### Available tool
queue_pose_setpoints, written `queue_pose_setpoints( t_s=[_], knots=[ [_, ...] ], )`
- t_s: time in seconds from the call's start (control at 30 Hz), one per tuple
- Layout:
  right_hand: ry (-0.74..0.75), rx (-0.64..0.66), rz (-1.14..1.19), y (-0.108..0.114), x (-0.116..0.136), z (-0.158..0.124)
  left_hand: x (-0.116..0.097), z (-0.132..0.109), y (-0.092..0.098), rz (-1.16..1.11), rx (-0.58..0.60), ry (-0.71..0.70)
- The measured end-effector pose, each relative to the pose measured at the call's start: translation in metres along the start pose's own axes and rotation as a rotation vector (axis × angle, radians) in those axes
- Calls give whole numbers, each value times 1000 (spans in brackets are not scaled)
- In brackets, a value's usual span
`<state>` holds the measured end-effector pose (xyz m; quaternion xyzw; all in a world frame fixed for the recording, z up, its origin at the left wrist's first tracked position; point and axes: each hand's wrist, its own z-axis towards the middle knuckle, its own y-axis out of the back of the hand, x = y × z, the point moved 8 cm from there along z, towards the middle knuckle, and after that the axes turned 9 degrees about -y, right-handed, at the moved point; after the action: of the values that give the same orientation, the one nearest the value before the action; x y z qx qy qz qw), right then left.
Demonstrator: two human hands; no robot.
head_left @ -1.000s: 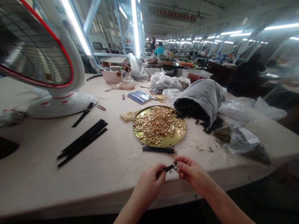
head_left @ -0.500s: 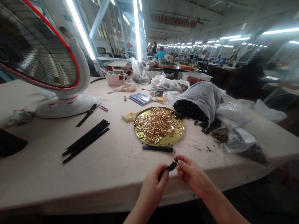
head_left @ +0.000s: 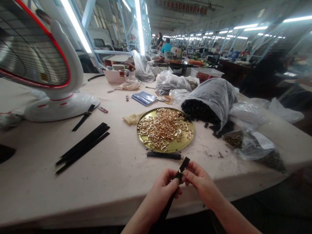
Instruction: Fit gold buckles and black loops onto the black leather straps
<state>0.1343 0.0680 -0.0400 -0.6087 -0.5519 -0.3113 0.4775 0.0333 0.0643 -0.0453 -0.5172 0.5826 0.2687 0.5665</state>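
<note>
Close to the table's front edge, my left hand (head_left: 164, 187) is closed around a black strap (head_left: 185, 162). The strap's flat end sticks up past my fingers, and its other part hangs below the hand. A gold buckle (head_left: 180, 170) sits around the strap near that upper end. My right hand (head_left: 201, 180) pinches the buckle at its right side; some fingers are hidden behind. Beyond my hands lies a folded black strap (head_left: 165, 156) with gold metal at its right end. A round gold tray (head_left: 141, 140) behind it bears a heap of gold buckles (head_left: 165, 126).
Several long black straps (head_left: 83, 146) lie at left, near a white fan (head_left: 60, 104) with a red rim. A bag of black pieces (head_left: 209, 97) spills at right, beside another plastic bag (head_left: 253, 148). A blue booklet (head_left: 144, 98) lies behind the tray.
The strap's end now extends up through the buckle, where before the buckle was at its tip. My hands have come closer together. The view has shifted slightly.
</note>
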Motion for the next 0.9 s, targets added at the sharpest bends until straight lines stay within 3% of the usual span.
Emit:
queue_pose_setpoints(
  t_s=[0.13, 0.27, 0.37, 0.57, 0.73, 0.9],
  knots=[
    [4, 6, -180, 0, -6, 9, 5, 7, 8, -52, -53, 15],
    [111, -131, -418, 9, 2, 14, 5, 12, 7, -33, -23, 35],
    [157, -206, -470, 15, 12, 16, 3, 16, 9, -28, -23, 41],
    [10, -13, -305, 5, 10, 27, 13, 22, 16, 26, -42, 57],
    [-61, 0, -266, 3, -3, 33, 24, 24, 21, 80, -65, 51],
    [185, -63, -482, -4, 9, 26, 39, 32, 29, 131, -53, 53]
  ],
)
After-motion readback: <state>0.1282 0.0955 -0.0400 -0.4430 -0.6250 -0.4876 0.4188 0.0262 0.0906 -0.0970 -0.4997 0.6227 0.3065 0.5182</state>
